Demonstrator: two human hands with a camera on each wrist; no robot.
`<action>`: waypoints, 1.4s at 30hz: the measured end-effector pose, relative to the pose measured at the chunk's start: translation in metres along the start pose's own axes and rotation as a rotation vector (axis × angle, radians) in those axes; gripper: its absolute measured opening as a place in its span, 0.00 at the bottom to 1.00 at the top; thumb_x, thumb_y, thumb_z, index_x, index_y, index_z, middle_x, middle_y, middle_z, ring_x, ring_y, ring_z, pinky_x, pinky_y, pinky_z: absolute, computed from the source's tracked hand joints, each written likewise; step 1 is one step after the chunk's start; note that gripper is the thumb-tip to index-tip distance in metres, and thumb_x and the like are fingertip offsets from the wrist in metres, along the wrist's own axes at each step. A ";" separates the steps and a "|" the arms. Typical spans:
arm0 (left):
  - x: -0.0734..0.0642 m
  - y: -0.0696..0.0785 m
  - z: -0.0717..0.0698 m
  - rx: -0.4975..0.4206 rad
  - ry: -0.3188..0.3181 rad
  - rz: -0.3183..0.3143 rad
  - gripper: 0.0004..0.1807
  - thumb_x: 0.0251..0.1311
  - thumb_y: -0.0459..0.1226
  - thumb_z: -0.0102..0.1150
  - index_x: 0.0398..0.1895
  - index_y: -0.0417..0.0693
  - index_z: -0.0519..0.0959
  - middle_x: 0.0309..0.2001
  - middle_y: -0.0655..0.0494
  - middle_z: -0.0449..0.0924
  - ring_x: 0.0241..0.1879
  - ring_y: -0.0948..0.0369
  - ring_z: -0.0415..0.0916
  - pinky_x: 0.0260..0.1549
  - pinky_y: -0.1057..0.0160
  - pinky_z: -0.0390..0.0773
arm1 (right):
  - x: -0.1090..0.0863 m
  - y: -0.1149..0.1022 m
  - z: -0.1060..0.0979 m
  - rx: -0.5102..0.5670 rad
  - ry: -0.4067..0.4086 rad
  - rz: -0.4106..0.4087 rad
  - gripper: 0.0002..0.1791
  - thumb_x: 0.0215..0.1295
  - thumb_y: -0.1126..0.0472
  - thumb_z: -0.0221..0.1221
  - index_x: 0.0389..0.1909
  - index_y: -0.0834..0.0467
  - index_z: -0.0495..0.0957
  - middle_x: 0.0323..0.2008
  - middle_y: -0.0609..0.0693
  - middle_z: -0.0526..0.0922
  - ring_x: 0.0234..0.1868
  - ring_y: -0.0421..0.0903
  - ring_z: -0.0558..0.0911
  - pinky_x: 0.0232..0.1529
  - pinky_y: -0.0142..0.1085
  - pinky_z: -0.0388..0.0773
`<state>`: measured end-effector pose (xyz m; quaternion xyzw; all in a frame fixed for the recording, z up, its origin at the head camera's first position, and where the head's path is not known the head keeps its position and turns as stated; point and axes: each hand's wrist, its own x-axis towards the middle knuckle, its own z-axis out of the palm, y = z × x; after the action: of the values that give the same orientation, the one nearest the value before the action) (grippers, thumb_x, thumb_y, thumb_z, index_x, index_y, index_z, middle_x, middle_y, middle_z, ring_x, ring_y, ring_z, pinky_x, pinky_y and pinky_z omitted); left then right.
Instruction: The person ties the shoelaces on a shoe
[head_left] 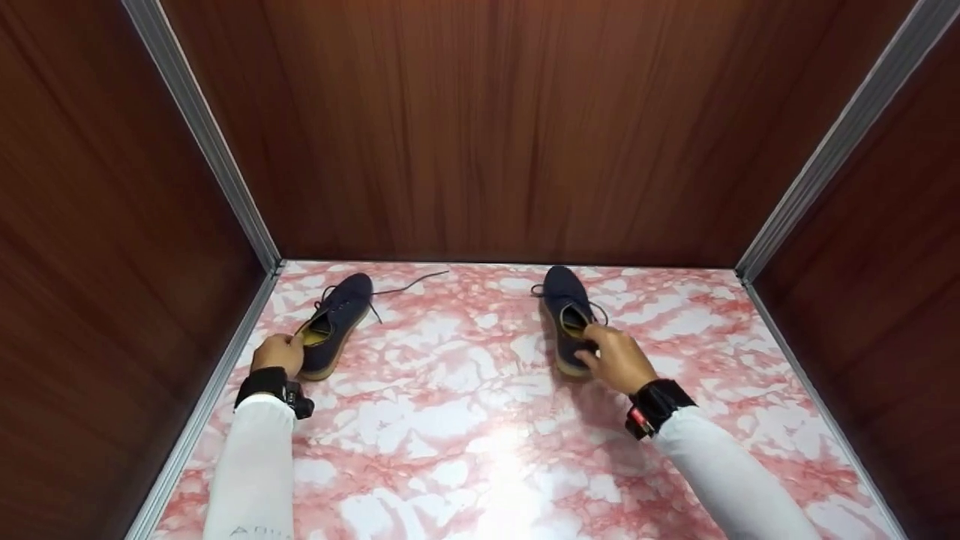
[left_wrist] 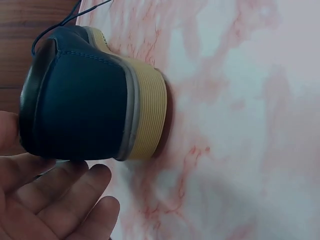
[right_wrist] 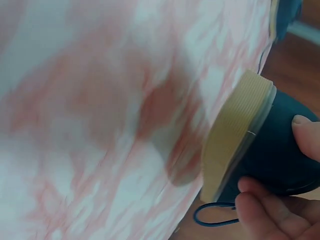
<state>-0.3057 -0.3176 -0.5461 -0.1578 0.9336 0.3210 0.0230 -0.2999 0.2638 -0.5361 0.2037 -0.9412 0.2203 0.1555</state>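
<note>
Two dark navy lace-up shoes with pale ribbed soles point toward the back wall. My left hand (head_left: 277, 354) grips the left shoe (head_left: 348, 316) by the side of its opening near the heel. Its sole (left_wrist: 150, 110) faces the floor in the left wrist view. A loose shoelace (head_left: 409, 286) trails from it to the right. My right hand (head_left: 621, 360) holds the right shoe (head_left: 562, 289) around the heel end, thumb on one side and fingers on the other. In the right wrist view that shoe's heel (right_wrist: 280, 145) looks raised, its shadow apart from the sole. Lace loops stick out on both sides.
The floor (head_left: 450, 405) is red-and-white marbled and glossy. Dark wood-grain panels (head_left: 480, 135) enclose it at the back, left and right, with grey metal strips (head_left: 217, 135) along the corners. The back panel stands close to both shoe toes.
</note>
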 end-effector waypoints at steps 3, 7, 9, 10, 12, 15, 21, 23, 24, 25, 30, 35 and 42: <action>0.000 -0.001 0.002 -0.041 0.021 -0.034 0.30 0.79 0.47 0.38 0.64 0.30 0.76 0.65 0.29 0.77 0.66 0.33 0.73 0.68 0.39 0.71 | 0.007 0.015 0.000 0.009 0.012 0.049 0.12 0.62 0.63 0.72 0.42 0.61 0.80 0.41 0.59 0.87 0.45 0.60 0.87 0.49 0.55 0.83; 0.001 0.001 0.004 -0.062 0.048 -0.067 0.30 0.77 0.47 0.40 0.62 0.31 0.79 0.63 0.29 0.78 0.64 0.33 0.75 0.67 0.40 0.73 | 0.014 0.031 0.000 0.018 0.012 0.109 0.12 0.63 0.63 0.72 0.43 0.61 0.80 0.42 0.60 0.87 0.44 0.61 0.87 0.48 0.55 0.82; 0.003 0.002 0.005 -0.063 0.056 -0.077 0.28 0.76 0.46 0.41 0.60 0.31 0.79 0.62 0.30 0.79 0.63 0.34 0.76 0.66 0.40 0.74 | 0.016 0.038 0.002 0.016 0.005 0.136 0.13 0.64 0.63 0.71 0.44 0.61 0.80 0.43 0.61 0.87 0.44 0.62 0.87 0.47 0.56 0.82; 0.004 0.003 0.006 -0.068 0.059 -0.082 0.28 0.75 0.45 0.42 0.60 0.32 0.80 0.62 0.30 0.80 0.63 0.34 0.77 0.65 0.41 0.74 | 0.017 0.040 0.002 0.017 0.003 0.147 0.13 0.64 0.63 0.71 0.45 0.62 0.80 0.43 0.62 0.87 0.44 0.63 0.87 0.48 0.56 0.82; 0.005 0.004 0.007 -0.081 0.063 -0.096 0.27 0.74 0.45 0.43 0.59 0.33 0.80 0.61 0.31 0.81 0.62 0.35 0.78 0.65 0.42 0.75 | 0.019 0.045 0.004 0.019 -0.001 0.162 0.13 0.64 0.64 0.70 0.45 0.63 0.79 0.44 0.63 0.87 0.46 0.65 0.86 0.49 0.58 0.81; 0.005 0.007 0.008 -0.097 0.056 -0.114 0.26 0.73 0.44 0.45 0.60 0.34 0.81 0.61 0.32 0.81 0.62 0.36 0.78 0.64 0.42 0.75 | 0.022 0.050 0.006 0.021 0.003 0.179 0.12 0.65 0.64 0.70 0.45 0.63 0.79 0.45 0.65 0.87 0.47 0.67 0.86 0.51 0.59 0.81; 0.004 0.017 0.004 -0.053 0.004 -0.104 0.23 0.64 0.43 0.52 0.49 0.32 0.82 0.52 0.32 0.85 0.53 0.40 0.81 0.58 0.45 0.79 | 0.024 0.056 0.011 0.017 0.014 0.198 0.12 0.64 0.66 0.70 0.43 0.64 0.79 0.44 0.66 0.87 0.46 0.69 0.86 0.50 0.61 0.81; 0.004 0.021 0.003 -0.028 -0.027 -0.102 0.19 0.61 0.42 0.53 0.41 0.34 0.82 0.44 0.36 0.85 0.47 0.43 0.82 0.55 0.47 0.81 | 0.023 0.058 0.013 0.013 0.006 0.209 0.12 0.64 0.66 0.70 0.43 0.64 0.78 0.43 0.66 0.87 0.46 0.69 0.86 0.49 0.61 0.80; 0.004 0.022 0.003 -0.019 -0.043 -0.104 0.17 0.60 0.41 0.53 0.38 0.35 0.81 0.41 0.39 0.84 0.45 0.44 0.81 0.53 0.48 0.81 | 0.023 0.058 0.014 0.011 0.001 0.214 0.11 0.64 0.66 0.70 0.42 0.64 0.78 0.43 0.66 0.87 0.46 0.69 0.86 0.49 0.61 0.80; 0.004 0.023 0.002 -0.010 -0.061 -0.100 0.15 0.59 0.41 0.52 0.36 0.36 0.80 0.39 0.40 0.83 0.44 0.45 0.80 0.53 0.49 0.81 | 0.023 0.058 0.014 0.010 -0.004 0.220 0.12 0.64 0.66 0.70 0.42 0.64 0.78 0.43 0.66 0.87 0.46 0.70 0.86 0.50 0.61 0.80; 0.003 0.027 0.006 0.037 -0.085 -0.087 0.16 0.58 0.39 0.51 0.38 0.33 0.80 0.44 0.35 0.84 0.47 0.43 0.81 0.57 0.46 0.80 | 0.022 0.060 0.016 0.013 -0.013 0.259 0.12 0.64 0.67 0.70 0.44 0.65 0.78 0.46 0.67 0.87 0.49 0.71 0.85 0.51 0.61 0.80; 0.006 0.027 0.015 0.048 -0.062 -0.075 0.21 0.63 0.41 0.56 0.46 0.28 0.81 0.51 0.29 0.84 0.53 0.38 0.82 0.59 0.43 0.80 | 0.023 0.062 0.020 0.010 0.006 0.311 0.11 0.64 0.66 0.70 0.42 0.64 0.78 0.45 0.66 0.87 0.49 0.71 0.85 0.50 0.62 0.80; 0.007 0.024 0.022 0.020 -0.043 -0.067 0.24 0.65 0.46 0.60 0.46 0.29 0.81 0.49 0.30 0.86 0.53 0.37 0.83 0.56 0.41 0.81 | 0.025 0.061 0.025 0.003 0.030 0.361 0.11 0.65 0.67 0.68 0.44 0.66 0.79 0.48 0.67 0.85 0.52 0.71 0.84 0.53 0.62 0.79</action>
<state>-0.3212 -0.2887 -0.5502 -0.1815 0.9302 0.3142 0.0555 -0.3542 0.2943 -0.5697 0.0283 -0.9597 0.2489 0.1269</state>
